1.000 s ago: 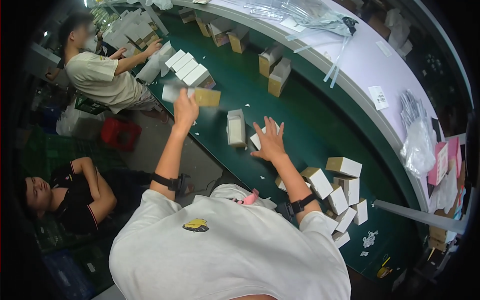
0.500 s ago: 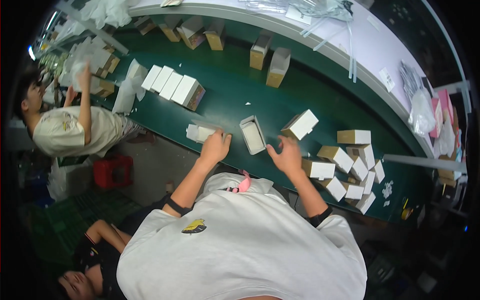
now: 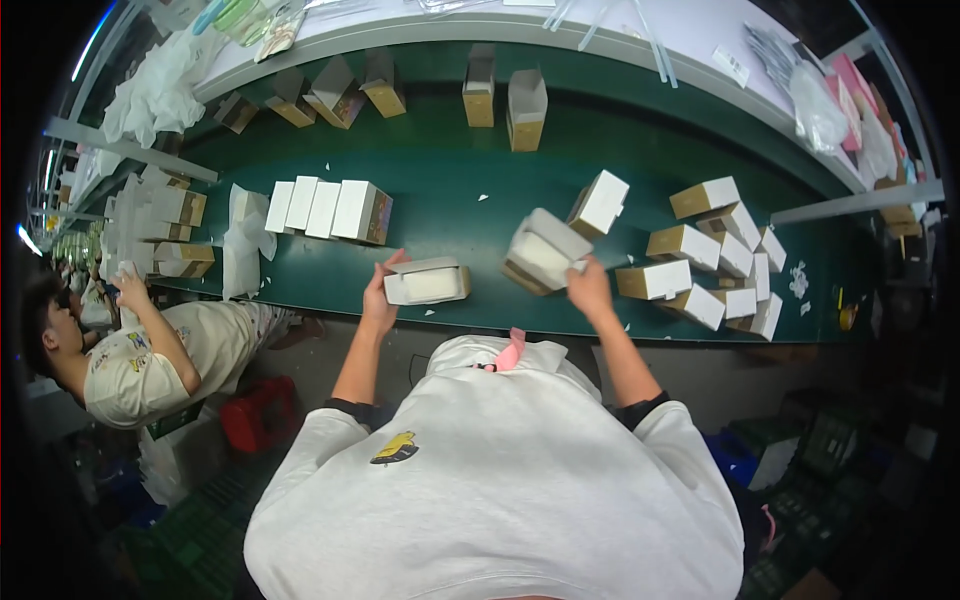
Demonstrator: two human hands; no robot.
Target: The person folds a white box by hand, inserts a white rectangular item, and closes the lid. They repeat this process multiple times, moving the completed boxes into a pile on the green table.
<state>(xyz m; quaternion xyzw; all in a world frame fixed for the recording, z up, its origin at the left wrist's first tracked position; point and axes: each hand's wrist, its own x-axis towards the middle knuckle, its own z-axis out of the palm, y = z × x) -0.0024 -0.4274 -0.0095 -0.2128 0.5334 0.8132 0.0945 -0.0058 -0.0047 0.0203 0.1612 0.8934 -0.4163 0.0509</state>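
Observation:
At the near edge of the green table (image 3: 440, 222), my left hand (image 3: 378, 292) grips the left end of an open small cardboard box (image 3: 430, 286); a white block-like item shows inside it. To its right, my right hand (image 3: 590, 288) has hold of the lower right corner of a second open box (image 3: 546, 252), tilted, its white flap up and something white inside. Its fingers are partly hidden behind the box. Just beyond it lies a closed white-topped box (image 3: 600, 203).
Several closed boxes (image 3: 320, 208) stand in a row at the left, and several more (image 3: 700, 253) are heaped at the right. Open boxes (image 3: 527, 112) line the far side under a white shelf (image 3: 400, 30). A co-worker (image 3: 150, 350) works at the left beside wrapped boxes (image 3: 240, 245).
My right hand has taken hold of the second open box and moved it to the right, tilting it. The left hand has shifted to the left end of its box. The view has turned.

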